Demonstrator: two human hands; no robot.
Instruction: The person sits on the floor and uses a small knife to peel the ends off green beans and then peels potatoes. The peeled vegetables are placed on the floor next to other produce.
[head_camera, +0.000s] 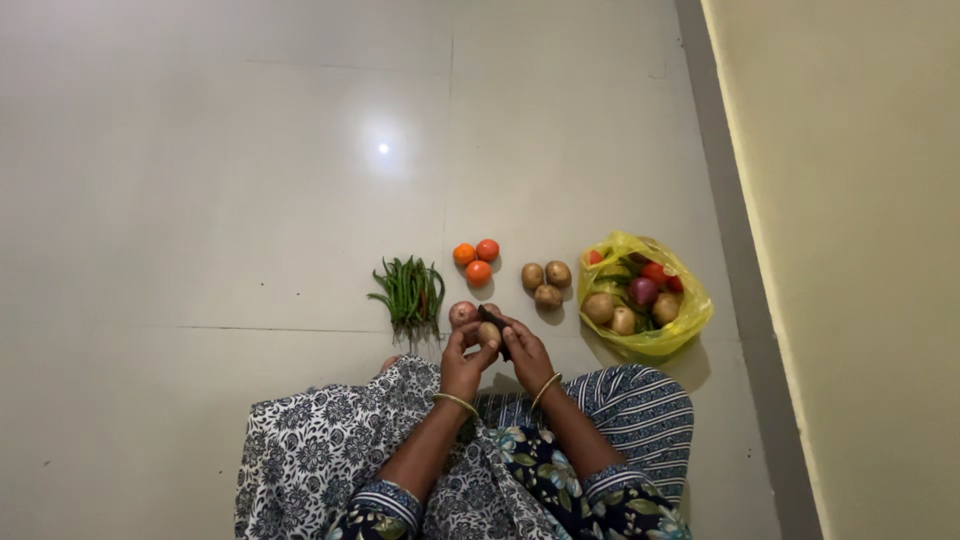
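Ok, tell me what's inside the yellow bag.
The open yellow bag shows potatoes, a purple onion, red tomatoes and something green. Whatever lies beneath them is covered.

Pale grey tiled floor (220, 180), glossy, crossed by thin grout lines. Small bright reflection of a ceiling light (383, 148) on the tiles, ringed by a soft glow. Along the right, a cream-yellow wall (860, 250) running at a slant from top to bottom. At its foot, a darker grey skirting strip (745, 290). Dim, even lighting, with soft shadows.
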